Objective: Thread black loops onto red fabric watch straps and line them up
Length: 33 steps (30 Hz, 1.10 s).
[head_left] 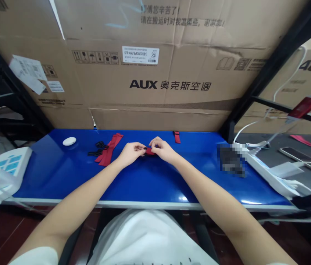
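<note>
Both my hands meet over the middle of the blue table (144,180). My left hand (131,152) and my right hand (162,149) pinch the two ends of a short red strap (150,151), with a small black piece at its left end by my left fingertips. To the left lies a pile of long red straps (109,149), and beside it several black plastic buckles (97,148). One more finished-looking red strap (177,137) lies apart at the back of the table.
A white round object (69,141) sits at the back left. A white and light-blue device (2,173) overhangs the left edge. A white power strip (268,173) with cables lies on the right edge. Large cardboard boxes (150,73) wall off the back.
</note>
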Each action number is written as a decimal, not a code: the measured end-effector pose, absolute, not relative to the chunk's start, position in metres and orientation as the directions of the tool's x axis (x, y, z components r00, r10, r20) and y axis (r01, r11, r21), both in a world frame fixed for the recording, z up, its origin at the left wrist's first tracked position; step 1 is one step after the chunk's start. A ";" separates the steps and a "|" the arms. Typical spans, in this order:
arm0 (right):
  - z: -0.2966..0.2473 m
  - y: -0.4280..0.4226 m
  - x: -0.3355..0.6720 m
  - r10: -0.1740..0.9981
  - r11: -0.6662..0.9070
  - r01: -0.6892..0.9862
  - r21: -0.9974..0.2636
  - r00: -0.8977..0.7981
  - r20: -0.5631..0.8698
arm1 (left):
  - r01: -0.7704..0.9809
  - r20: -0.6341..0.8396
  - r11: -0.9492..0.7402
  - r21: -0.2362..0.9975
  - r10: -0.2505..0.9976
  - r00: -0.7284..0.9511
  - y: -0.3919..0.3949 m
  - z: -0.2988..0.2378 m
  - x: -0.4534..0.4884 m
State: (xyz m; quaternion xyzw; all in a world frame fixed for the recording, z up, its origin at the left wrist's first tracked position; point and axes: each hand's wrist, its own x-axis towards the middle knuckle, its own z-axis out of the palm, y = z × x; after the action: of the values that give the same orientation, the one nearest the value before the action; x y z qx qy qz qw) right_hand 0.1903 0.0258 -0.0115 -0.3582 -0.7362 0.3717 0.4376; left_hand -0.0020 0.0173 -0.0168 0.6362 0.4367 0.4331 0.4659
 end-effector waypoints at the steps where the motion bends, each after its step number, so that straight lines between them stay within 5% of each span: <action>1: -0.011 0.025 0.191 0.851 0.478 0.247 -0.843 -0.366 0.376 | 0.176 0.156 -0.202 0.963 0.957 0.244 0.017 -0.016 -0.002; 18: -0.014 0.021 0.189 0.824 0.538 0.327 -0.777 -0.397 0.404 | 0.229 0.197 -0.262 0.938 0.942 0.273 0.010 -0.010 0.001; 29: -0.015 0.021 0.189 0.847 0.507 0.341 -0.791 -0.364 0.386 | -0.069 0.078 -0.059 0.996 0.941 0.329 0.011 -0.009 -0.003; 33: -0.017 0.020 0.186 0.863 0.443 0.215 -0.870 -0.366 0.349 | -0.078 0.070 -0.045 0.996 0.933 0.352 0.010 -0.011 -0.004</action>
State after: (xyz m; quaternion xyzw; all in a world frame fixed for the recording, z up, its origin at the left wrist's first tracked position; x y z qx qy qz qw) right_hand 0.1862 0.0201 -0.0165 -0.3669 -0.7345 0.3791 0.4268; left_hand -0.0041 0.0104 -0.0106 0.5789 0.3694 0.4330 0.5839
